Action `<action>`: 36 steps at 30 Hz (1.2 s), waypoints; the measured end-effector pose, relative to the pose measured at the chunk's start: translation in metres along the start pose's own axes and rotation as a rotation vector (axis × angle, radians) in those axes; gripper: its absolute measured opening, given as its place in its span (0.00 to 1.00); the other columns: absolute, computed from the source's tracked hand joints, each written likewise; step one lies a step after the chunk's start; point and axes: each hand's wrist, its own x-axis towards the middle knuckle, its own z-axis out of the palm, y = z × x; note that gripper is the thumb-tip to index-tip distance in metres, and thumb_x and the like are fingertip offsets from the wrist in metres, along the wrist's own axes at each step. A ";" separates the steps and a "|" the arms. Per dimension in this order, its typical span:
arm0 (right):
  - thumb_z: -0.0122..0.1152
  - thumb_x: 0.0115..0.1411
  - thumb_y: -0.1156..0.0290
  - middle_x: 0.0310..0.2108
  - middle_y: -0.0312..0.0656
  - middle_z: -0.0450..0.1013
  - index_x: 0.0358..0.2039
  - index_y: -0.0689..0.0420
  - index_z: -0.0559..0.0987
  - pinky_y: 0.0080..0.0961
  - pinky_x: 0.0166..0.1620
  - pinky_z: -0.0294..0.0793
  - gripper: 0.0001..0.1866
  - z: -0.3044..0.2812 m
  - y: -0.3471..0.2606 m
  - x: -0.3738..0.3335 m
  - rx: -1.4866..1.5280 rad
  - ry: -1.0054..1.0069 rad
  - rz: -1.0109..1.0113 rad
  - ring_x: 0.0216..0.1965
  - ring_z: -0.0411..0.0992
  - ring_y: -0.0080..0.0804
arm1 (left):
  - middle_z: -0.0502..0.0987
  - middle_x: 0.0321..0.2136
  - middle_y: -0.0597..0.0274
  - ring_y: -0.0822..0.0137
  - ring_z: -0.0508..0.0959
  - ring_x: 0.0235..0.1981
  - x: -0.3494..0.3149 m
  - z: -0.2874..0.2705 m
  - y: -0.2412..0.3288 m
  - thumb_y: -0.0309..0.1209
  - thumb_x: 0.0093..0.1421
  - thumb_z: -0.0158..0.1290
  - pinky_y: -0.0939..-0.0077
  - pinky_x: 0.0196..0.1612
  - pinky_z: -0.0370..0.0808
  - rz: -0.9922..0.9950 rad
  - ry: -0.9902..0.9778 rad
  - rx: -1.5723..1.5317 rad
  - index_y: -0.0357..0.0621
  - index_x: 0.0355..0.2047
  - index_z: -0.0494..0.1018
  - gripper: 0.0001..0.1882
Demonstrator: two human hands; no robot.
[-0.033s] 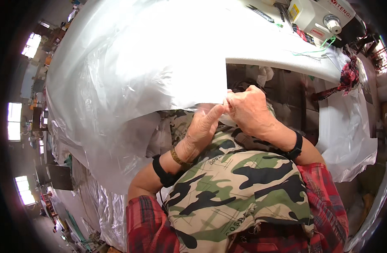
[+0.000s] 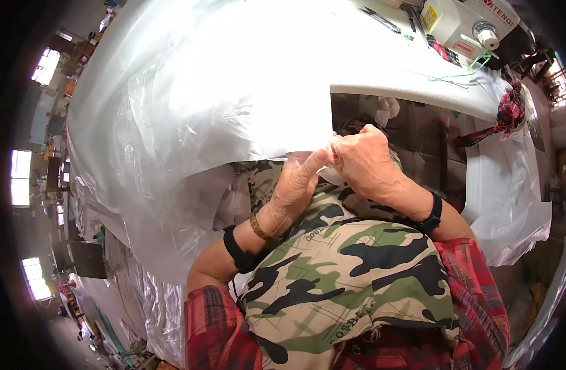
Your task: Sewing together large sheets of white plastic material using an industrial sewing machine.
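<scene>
Both hands meet in a shared grip at the lower corner of a large white plastic sheet (image 2: 233, 92): the left hand (image 2: 298, 182) pinches the sheet's bottom edge with its fingers closed on it, and the right hand (image 2: 363, 160) is curled shut on the same corner, knuckles touching the left fingertips. From the grip the sheet spreads up and to the left in a broad, glossy billow (its lower edge sags just left of the left hand). Its vertical cut edge rises straight above the grip. Beyond that edge lies the white tabletop (image 2: 418, 80), with a sewing machine (image 2: 474, 28) far up and to the right. Below the grip sits a camouflage apron (image 2: 357, 277). Open room shows to the right, under the tabletop.
</scene>
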 end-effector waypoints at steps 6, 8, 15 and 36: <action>0.60 0.52 0.70 0.15 0.41 0.70 0.18 0.56 0.75 0.32 0.32 0.64 0.08 0.009 0.004 0.002 -0.119 -0.001 -0.094 0.19 0.71 0.38 | 0.77 0.42 0.64 0.72 0.75 0.43 0.016 0.001 -0.009 0.30 0.61 0.60 0.74 0.51 0.72 -0.036 0.327 -0.049 0.38 0.46 0.74 0.14; 0.60 0.51 0.71 0.15 0.41 0.70 0.19 0.56 0.75 0.32 0.33 0.64 0.06 0.002 0.006 0.003 -0.152 -0.008 -0.160 0.19 0.71 0.37 | 0.76 0.41 0.64 0.72 0.75 0.42 0.019 0.001 -0.008 0.27 0.59 0.62 0.76 0.46 0.74 -0.089 0.439 0.032 0.38 0.46 0.74 0.16; 0.60 0.49 0.73 0.17 0.39 0.71 0.21 0.58 0.75 0.30 0.38 0.67 0.04 0.008 0.018 0.011 -0.263 0.054 -0.382 0.21 0.71 0.33 | 0.79 0.40 0.59 0.69 0.79 0.40 0.023 -0.008 -0.008 0.27 0.60 0.61 0.73 0.44 0.77 -0.041 0.499 0.053 0.38 0.46 0.74 0.15; 0.61 0.63 0.61 0.20 0.27 0.70 0.24 0.57 0.80 0.16 0.31 0.68 0.15 0.011 0.041 0.047 1.511 -0.276 0.268 0.24 0.67 0.14 | 0.75 0.50 0.50 0.55 0.75 0.53 -0.021 0.044 0.064 0.31 0.60 0.54 0.61 0.57 0.72 0.931 -0.571 1.779 0.35 0.51 0.72 0.20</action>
